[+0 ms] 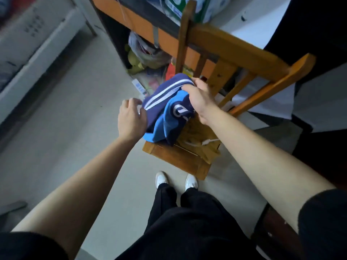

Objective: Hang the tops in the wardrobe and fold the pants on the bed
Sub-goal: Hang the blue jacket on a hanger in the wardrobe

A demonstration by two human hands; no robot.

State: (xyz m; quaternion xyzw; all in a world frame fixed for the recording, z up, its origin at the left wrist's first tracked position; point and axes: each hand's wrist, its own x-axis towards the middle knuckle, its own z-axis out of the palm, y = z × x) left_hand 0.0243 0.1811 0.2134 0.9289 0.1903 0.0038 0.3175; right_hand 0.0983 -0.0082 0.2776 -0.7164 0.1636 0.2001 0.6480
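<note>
A navy and light-blue garment (pixel 165 113) with white stripes lies bunched on the seat of a wooden chair (pixel 180 158). My right hand (pixel 201 98) grips its upper edge near the chair back, fingers curled into the cloth. At the garment's left side my left hand (pixel 131 119) touches the cloth with loosely curled fingers; whether it pinches the fabric cannot be seen. Beneath the blue garment lies a tan garment (pixel 199 141) with a white drawstring.
The chair back (pixel 244 51) rises toward the right. Behind it stands an orange-edged desk (pixel 142 27) with bags and clutter (pixel 148 55) underneath and a power strip (pixel 139 87) on the floor. A white bed frame (pixel 37 51) runs along the left. My feet (pixel 176 181) stand just before the chair.
</note>
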